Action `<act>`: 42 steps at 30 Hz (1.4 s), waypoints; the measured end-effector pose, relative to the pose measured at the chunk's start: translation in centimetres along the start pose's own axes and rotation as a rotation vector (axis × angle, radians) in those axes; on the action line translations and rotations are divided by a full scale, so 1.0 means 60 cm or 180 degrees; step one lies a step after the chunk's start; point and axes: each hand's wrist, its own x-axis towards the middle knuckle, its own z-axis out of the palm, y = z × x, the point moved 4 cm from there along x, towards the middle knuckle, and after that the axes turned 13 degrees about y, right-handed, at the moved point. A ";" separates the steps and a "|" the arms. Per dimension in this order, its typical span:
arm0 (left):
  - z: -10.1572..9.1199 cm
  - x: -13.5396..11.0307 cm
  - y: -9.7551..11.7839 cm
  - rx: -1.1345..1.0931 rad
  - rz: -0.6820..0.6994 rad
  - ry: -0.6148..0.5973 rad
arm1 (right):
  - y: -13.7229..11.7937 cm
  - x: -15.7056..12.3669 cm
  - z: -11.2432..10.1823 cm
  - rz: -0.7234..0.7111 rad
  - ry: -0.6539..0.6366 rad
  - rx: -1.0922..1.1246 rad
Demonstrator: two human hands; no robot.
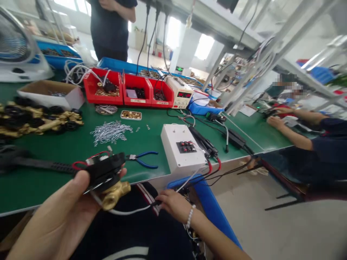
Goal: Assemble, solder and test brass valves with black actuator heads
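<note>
My left hand (62,213) grips a valve with a black coil body (104,169) on a brass fitting (115,194); red and black wires stick out of its top. It is held just over the near edge of the green table (67,144). A white cable (130,210) runs from the valve to my right hand (173,204), which is low at my lap, below the table edge, with its fingers pinched on the cable's dark end.
Blue-handled pliers (143,159) and a white test box (182,148) with leads lie beside the valve. Metal clips (110,131), a pile of brass valves (35,121), red bins (127,90) and a power supply (181,94) sit farther back. Co-workers stand behind and sit right.
</note>
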 end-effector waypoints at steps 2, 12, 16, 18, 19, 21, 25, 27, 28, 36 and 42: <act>0.019 -0.018 0.011 0.0044 0.0213 -0.0001 | 0.004 -0.006 0.001 0.0053 0.0016 0.0082; 0.020 -0.012 0.000 0.0035 0.0318 -0.0317 | -0.010 -0.005 0.010 0.0116 -0.0142 0.0445; 0.025 -0.015 0.003 -0.0046 0.0295 -0.0461 | -0.022 0.007 0.009 0.0028 -0.0135 0.0406; 0.025 -0.016 0.004 -0.0086 0.0286 -0.0511 | -0.021 0.009 0.009 -0.0001 -0.0106 0.0387; 0.025 -0.016 0.005 -0.0107 0.0292 -0.0517 | -0.020 0.009 0.009 -0.0026 -0.0072 0.0380; 0.024 -0.016 0.005 -0.0139 0.0305 -0.0527 | -0.018 0.008 0.010 -0.0093 0.0022 0.0368; 0.023 -0.016 0.003 -0.0156 0.0287 -0.0563 | -0.014 0.001 0.013 -0.0226 0.0222 0.0305; 0.023 -0.018 0.003 -0.0169 0.0274 -0.0579 | -0.014 -0.001 0.013 -0.0281 0.0324 0.0294; 0.024 -0.019 0.003 -0.0178 0.0272 -0.0587 | -0.014 -0.002 0.013 -0.0310 0.0385 0.0300; 0.030 -0.022 0.008 -0.0211 0.0286 -0.0653 | -0.007 -0.010 0.022 -0.0501 0.0696 0.0315; 0.028 -0.022 0.006 -0.0217 0.0268 -0.0668 | -0.005 -0.019 0.029 -0.0709 0.1226 0.0125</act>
